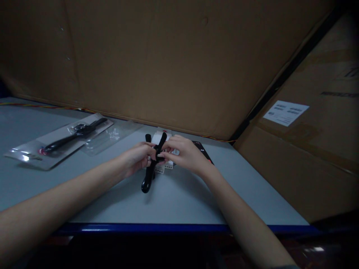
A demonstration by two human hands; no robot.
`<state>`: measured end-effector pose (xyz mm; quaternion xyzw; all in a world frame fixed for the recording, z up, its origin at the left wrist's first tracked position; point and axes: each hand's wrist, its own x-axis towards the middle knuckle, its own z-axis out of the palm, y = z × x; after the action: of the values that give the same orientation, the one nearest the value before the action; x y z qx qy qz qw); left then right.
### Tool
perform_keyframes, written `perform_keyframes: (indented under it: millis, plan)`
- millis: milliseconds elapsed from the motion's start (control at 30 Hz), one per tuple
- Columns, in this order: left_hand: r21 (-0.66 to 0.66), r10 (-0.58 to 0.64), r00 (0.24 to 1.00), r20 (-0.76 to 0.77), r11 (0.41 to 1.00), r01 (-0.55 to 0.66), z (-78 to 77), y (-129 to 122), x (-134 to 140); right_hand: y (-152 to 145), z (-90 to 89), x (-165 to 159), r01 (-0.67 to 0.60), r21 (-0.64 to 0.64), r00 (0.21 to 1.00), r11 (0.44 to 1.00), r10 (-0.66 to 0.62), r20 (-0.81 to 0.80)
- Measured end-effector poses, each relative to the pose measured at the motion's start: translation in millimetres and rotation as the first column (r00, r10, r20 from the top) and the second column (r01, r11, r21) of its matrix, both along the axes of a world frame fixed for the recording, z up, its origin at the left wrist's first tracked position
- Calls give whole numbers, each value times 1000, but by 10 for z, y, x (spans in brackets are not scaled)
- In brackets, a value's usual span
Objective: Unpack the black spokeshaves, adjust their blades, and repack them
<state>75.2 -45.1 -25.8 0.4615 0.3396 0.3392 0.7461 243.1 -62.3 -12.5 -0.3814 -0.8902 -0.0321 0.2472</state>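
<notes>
At the middle of the table, a black long-handled tool (148, 177) is held at a slant, its rounded lower end toward me. My left hand (140, 155) is closed round its middle from the left. From the right, my right hand (181, 151) pinches at the same middle part with thumb and fingers. Another black bar end (148, 138) shows beyond my left hand; whether it joins the tool, I cannot tell. White printed cards (159, 170) lie under and behind the tool, partly covered by my hands. My fingers hide the tool's centre.
A similar black tool (63, 143) lies at the left in a clear blister pack (53, 158), beside a clear plastic sheet (112, 136). A phone (204, 151) is partly behind my right wrist. Cardboard (157, 67) walls the back and right. The table's blue edge (140, 228) runs along the front.
</notes>
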Motion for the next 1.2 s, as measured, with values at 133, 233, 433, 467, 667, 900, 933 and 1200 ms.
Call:
perform_keyframes:
  millis: [133, 233, 433, 467, 667, 900, 933, 1200]
  plan:
    - [-2, -12, 1000, -20, 1000, 12, 1, -20, 15, -20, -16, -93, 100, 72, 993, 992, -104, 57]
    - [4, -3, 1000, -30, 1000, 3, 23, -33, 22, -14, -60, -156, 193, 40, 981, 980, -193, 7]
    - [27, -14, 1000, 16, 1000, 13, 51, -8, -14, 19, -87, -75, 162, -285, 955, 945, -222, -194]
    - [36, -19, 999, 41, 999, 17, 50, 2, -25, 20, -72, -48, 136, -289, 949, 948, -208, -236]
    - [-1, 39, 997, 61, 999, -39, 75, -5, -34, -16, 27, -4, -42, -118, 974, 992, 15, -227]
    - [2, 6, 999, 46, 1000, -6, 66, -2, -19, -9, -2, -23, 64, -8, 998, 998, -64, -21]
    - [4, 6, 999, 51, 1000, -6, 57, 8, -23, -7, -5, -22, 66, -1, 998, 998, -66, -24]
    - [0, 18, 999, 48, 1000, -18, 38, 17, -19, -47, 5, -65, -36, -43, 998, 998, 34, -52]
